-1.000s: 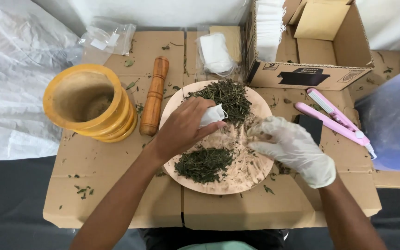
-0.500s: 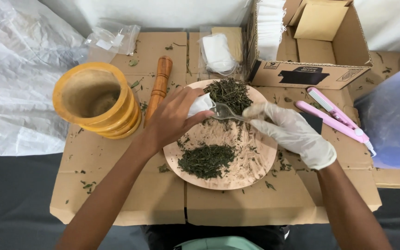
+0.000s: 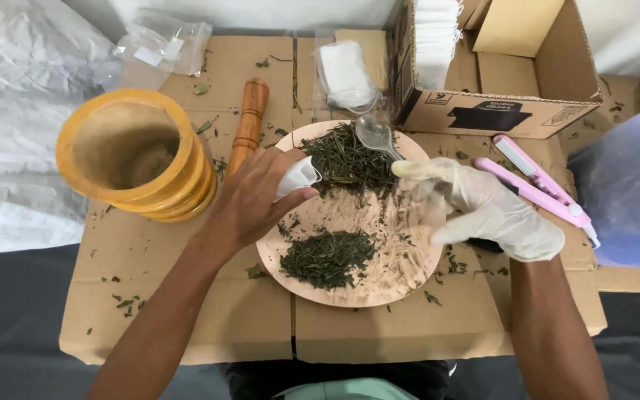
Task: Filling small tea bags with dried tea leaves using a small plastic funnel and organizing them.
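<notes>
Now the spoon [image 3: 376, 135] has swung up to the plate's [image 3: 401, 278] far edge — right hand [image 3: 487, 211] pinching its handle. Left hand [image 3: 250, 200] pinches a soft, light paper bag [image 3: 297, 176] — probably easy to tear.

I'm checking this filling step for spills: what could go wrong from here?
The small white bag is pinched in the left hand with a narrow mouth, so dried leaves off the clear plastic spoon in the gloved right hand may miss it. Leaves lie heaped near the wooden plate's far rim and could be pushed onto the cardboard.
</notes>
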